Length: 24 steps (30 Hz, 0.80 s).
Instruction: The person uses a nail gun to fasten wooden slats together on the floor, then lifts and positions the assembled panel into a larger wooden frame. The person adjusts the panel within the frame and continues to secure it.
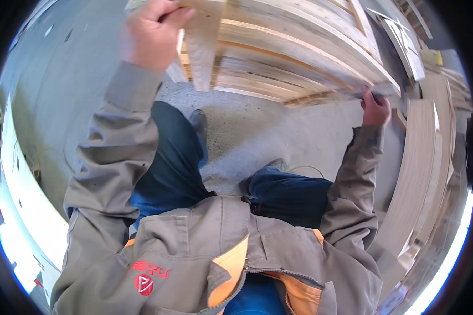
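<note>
A pale wooden pallet [294,42], built of long slats and crosspieces, stands tilted in front of me at the top of the view. My left hand [153,37] is closed on the upper end of its wide left board [205,42], fingers pinched at the edge. At the pallet's lower right corner, my right hand [376,109] grips the wood, its fingertips partly hidden and slightly blurred. Both arms reach forward in grey-brown sleeves. The pallet's upper part runs out of view.
Long planks [418,157] lie stacked along my right side. More boards and timber pieces [399,44] stand at the far right. Bare concrete floor [236,123] stretches under my feet and to the left. A white panel-like surface [26,189] lies at the left rim.
</note>
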Tool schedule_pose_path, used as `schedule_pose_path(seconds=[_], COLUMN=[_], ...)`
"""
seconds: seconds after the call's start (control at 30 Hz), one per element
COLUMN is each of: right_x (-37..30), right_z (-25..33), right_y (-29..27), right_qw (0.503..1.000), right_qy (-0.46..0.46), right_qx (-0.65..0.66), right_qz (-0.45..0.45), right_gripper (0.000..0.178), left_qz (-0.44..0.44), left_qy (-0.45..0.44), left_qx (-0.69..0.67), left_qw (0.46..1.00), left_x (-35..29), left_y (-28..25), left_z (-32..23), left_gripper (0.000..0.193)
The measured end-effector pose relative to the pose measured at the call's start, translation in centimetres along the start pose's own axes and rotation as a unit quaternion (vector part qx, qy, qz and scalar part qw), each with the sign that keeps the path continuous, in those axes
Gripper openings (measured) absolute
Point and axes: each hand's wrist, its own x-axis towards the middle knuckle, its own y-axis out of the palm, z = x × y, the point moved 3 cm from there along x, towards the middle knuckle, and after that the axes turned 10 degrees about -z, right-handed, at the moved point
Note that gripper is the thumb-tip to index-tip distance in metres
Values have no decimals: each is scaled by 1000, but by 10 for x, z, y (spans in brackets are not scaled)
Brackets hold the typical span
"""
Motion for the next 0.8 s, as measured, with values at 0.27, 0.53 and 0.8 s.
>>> schedule_pose_path(seconds=[0.27, 0.53, 0.8], right_x=[-6, -3, -14], right_z=[-51, -42, -23], right_y=[-1, 6, 4], right_qw=[992, 989, 994], right_qy=[59, 69, 81], right_qx=[-82, -109, -21], right_qz=[72, 76, 67], right_gripper=[53, 51, 51], left_qz=[10, 2, -5], left_qy=[72, 46, 9], left_qx=[80, 67, 48], left_qw=[994, 997, 999], left_x=[-22, -19, -19], left_y=[18, 17, 15], left_z=[-5, -4, 11], left_gripper=[14, 14, 13])
